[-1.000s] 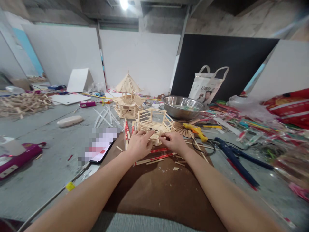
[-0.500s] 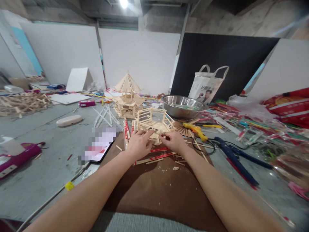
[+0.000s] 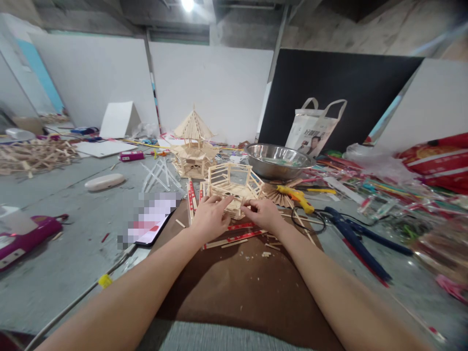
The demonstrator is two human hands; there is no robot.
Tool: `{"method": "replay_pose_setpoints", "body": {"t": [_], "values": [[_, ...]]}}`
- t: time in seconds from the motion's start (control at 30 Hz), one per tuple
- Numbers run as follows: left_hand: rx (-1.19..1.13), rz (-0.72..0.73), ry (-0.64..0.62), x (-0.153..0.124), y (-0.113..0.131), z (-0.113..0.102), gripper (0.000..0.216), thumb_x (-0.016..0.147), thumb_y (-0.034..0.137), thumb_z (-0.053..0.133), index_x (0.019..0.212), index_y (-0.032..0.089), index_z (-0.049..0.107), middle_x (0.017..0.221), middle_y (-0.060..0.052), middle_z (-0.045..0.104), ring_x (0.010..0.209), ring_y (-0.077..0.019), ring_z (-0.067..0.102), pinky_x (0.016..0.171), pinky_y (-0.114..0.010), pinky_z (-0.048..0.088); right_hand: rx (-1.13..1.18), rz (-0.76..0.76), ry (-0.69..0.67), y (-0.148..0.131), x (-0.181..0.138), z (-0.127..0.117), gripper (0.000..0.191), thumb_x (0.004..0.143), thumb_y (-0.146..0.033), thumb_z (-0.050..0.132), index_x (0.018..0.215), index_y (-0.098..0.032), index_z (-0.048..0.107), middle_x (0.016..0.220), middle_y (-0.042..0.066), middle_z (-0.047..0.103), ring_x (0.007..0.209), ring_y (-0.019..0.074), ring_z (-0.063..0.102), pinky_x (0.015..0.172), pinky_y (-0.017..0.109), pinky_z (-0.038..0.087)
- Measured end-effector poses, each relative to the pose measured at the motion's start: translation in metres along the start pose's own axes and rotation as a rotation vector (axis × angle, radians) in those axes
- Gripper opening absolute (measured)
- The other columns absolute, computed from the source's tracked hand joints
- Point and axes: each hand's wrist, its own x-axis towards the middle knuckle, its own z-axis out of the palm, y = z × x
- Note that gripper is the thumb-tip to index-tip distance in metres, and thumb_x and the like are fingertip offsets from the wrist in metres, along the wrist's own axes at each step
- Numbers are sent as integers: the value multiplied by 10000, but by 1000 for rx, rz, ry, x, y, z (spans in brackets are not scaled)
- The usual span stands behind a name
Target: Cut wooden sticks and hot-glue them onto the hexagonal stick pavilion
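In front of me stands a small pavilion model [image 3: 234,181] of pale wooden sticks, open at the top with a railing around it. My left hand [image 3: 212,213] grips its near left side, the index finger reaching along the front. At the near right corner, my right hand [image 3: 262,212] pinches the frame between thumb and fingers; any small piece in that pinch is too small to make out. Under both hands are wooden sticks in red-printed wrappers [image 3: 241,238], lying on a brown mat [image 3: 234,287].
Behind stands a roofed stick pavilion [image 3: 193,146]. A steel bowl [image 3: 280,168], yellow glue gun [image 3: 298,197] and blue-handled cutter [image 3: 358,239] lie to the right, a phone [image 3: 155,219] to the left. Beyond are a white bag [image 3: 310,129], power strip [image 3: 29,239] and stick pile [image 3: 36,156].
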Motion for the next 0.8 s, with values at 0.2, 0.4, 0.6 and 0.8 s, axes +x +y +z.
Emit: {"method": "replay_pose_setpoints", "body": {"t": [0.2, 0.4, 0.6, 0.8], "values": [[26, 19, 14, 0, 0, -1, 434, 679, 189, 412, 1113, 172, 442, 922, -70, 602, 887, -192, 499, 800, -364, 342, -11, 5, -2, -2, 0, -2, 322, 733, -410, 403, 802, -211, 645, 564, 4, 607, 493, 96, 497, 482, 195, 293], [30, 28, 22, -1, 1, -1, 438, 675, 185, 419, 1112, 172, 443, 913, -71, 601, 893, -192, 496, 792, -361, 343, -11, 9, -8, -1, 0, -2, 338, 732, -433, 401, 806, -211, 644, 568, 5, 610, 486, 95, 493, 481, 194, 292], [29, 22, 20, 0, 0, -1, 443, 673, 186, 426, 1115, 179, 439, 890, -69, 601, 888, -198, 493, 794, -364, 341, -16, -1, -22, -3, 0, -3, 355, 733, -452, 394, 812, -209, 641, 569, 6, 609, 476, 93, 484, 474, 195, 284], [44, 14, 10, 0, 0, 0, 447, 662, 181, 435, 1109, 174, 447, 855, -67, 610, 875, -205, 492, 795, -371, 337, 12, 4, 42, 8, 0, -23, 385, 750, -450, 364, 781, -187, 643, 567, -1, 591, 499, 96, 481, 473, 193, 283]]}}
